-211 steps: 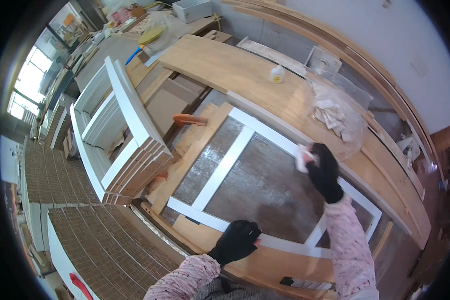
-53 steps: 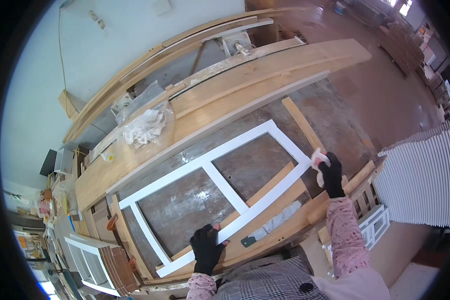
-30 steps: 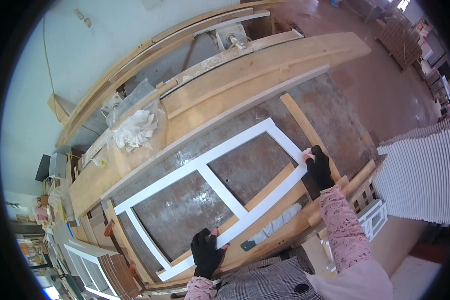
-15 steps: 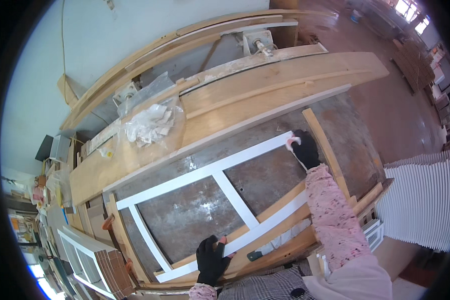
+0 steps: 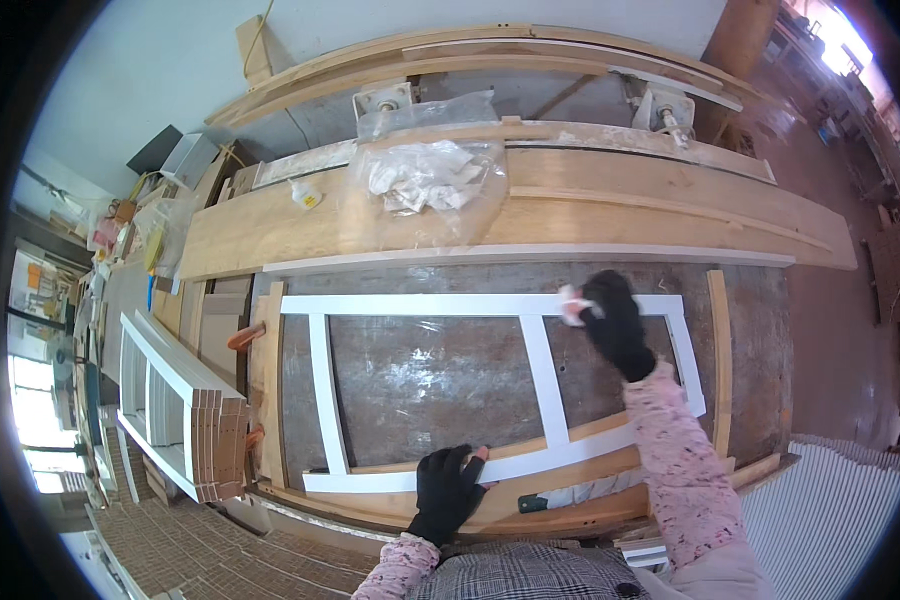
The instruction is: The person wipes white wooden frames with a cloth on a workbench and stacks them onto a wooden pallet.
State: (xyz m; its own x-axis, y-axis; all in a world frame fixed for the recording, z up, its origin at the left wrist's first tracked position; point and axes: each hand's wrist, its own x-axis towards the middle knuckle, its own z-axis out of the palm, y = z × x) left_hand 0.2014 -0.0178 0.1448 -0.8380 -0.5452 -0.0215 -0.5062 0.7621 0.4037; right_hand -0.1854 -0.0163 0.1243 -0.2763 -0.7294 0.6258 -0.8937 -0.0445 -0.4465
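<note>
A white ladder-like frame [image 5: 420,304] with crossbars lies flat on the dark, scuffed worktop [image 5: 425,390]. My right hand [image 5: 613,325], in a black glove with bare fingertips, pinches a white wad of cloth or paper [image 5: 573,305] against the frame's far rail, right of the middle crossbar. My left hand [image 5: 448,492], gloved alike, straddles the near rail, fingers over one edge and thumb by the other. Just right of it lies a long flat tool [image 5: 590,490] with a dark green handle, its blade pale and wrapped-looking.
Wooden strips [image 5: 720,360] border the worktop, with orange clamps [image 5: 247,336] at the left. A plastic bag [image 5: 425,190] of white wads and a small bottle [image 5: 306,194] sit on the board behind. Stacked white frames [image 5: 160,400] stand left; stacked white panels [image 5: 820,530] stand right.
My right hand has slid left along the far rail with the wad, away from the right corner. My left hand stays on the near rail. The whole view has turned.
</note>
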